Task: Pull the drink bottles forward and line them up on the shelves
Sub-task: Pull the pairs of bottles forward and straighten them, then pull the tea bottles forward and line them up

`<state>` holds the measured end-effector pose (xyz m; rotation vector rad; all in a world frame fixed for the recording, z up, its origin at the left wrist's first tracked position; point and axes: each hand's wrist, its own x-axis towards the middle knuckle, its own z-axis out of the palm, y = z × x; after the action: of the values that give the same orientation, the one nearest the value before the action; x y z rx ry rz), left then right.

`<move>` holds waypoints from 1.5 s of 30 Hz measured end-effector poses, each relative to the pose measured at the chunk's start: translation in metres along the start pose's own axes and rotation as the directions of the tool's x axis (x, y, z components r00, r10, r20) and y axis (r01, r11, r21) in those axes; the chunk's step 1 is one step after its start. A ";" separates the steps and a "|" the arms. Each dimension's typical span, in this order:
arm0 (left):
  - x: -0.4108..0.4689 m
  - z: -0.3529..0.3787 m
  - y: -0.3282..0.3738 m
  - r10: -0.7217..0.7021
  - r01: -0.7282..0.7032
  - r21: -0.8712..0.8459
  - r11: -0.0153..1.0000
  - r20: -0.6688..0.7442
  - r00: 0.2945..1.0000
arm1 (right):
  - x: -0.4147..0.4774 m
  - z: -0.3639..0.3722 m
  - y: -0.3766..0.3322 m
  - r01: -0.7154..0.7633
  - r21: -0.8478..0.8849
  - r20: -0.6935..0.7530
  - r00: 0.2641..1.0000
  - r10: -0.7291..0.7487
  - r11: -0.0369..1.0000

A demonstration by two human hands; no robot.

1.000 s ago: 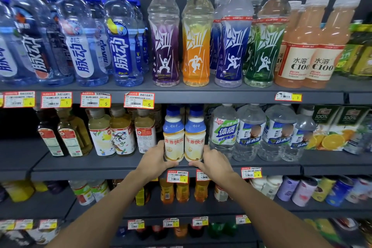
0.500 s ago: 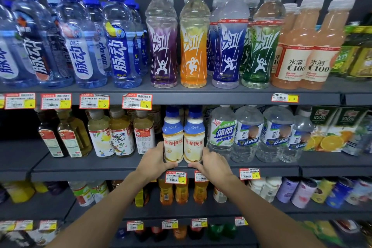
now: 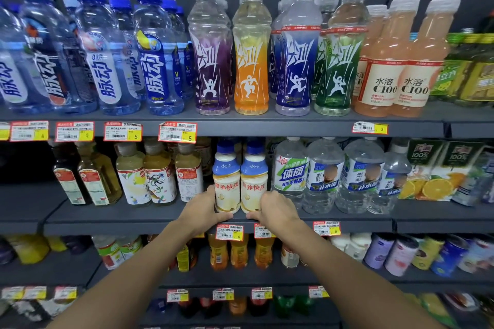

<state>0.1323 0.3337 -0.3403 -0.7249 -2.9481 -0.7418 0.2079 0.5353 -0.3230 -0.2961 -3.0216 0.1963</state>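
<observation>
Left grip [image 3: 204, 208] clasps the left blue-capped bottle [image 3: 226, 181]; right grip [image 3: 276, 211] clasps the right blue-capped bottle [image 3: 254, 181]. Both bottles stand upright, just beside each other, at the front edge of the middle shelf [image 3: 133, 218].

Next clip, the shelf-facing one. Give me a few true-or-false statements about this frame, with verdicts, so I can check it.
1. The left hand grips the left white bottle and the right hand grips the right white bottle. True.
2. The orange bottle stands between a purple bottle and a blue bottle. True.
3. The white bottles share a shelf with the orange bottle. False: they stand on the shelf below it.
4. The two white bottles lie on their sides. False: both stand upright, side by side.
</observation>
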 end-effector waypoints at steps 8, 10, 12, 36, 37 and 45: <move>-0.008 -0.006 0.009 0.005 -0.003 0.085 0.996 -0.022 1.000 | -0.002 0.000 0.006 0.091 -0.114 0.023 0.996 -0.089 0.989; -0.008 -0.005 0.009 0.002 0.000 0.065 0.998 -0.031 1.000 | -0.005 0.004 0.010 0.117 -0.117 0.033 0.993 -0.114 0.986; -0.008 -0.003 0.008 -0.002 0.004 0.047 0.999 -0.035 0.999 | -0.007 0.007 0.014 0.144 -0.113 0.010 0.989 -0.144 0.983; -0.034 -0.005 -0.028 0.024 -0.022 0.008 1.000 -0.367 0.930 | -0.017 0.031 -0.006 0.376 -0.025 -0.294 0.883 -0.367 0.926; -0.037 -0.010 -0.037 0.012 -0.010 0.005 1.000 -0.428 0.904 | -0.017 0.033 -0.019 0.394 0.023 -0.313 0.876 -0.367 0.919; -0.055 -0.029 -0.095 -0.345 0.201 -0.306 0.930 -0.545 0.764 | -0.004 0.049 -0.138 0.246 0.432 -0.361 0.929 -0.083 0.868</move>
<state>0.1366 0.2221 -0.3635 -0.0145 -2.4188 -1.1044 0.1804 0.3944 -0.3525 -0.0155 -2.5378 0.7685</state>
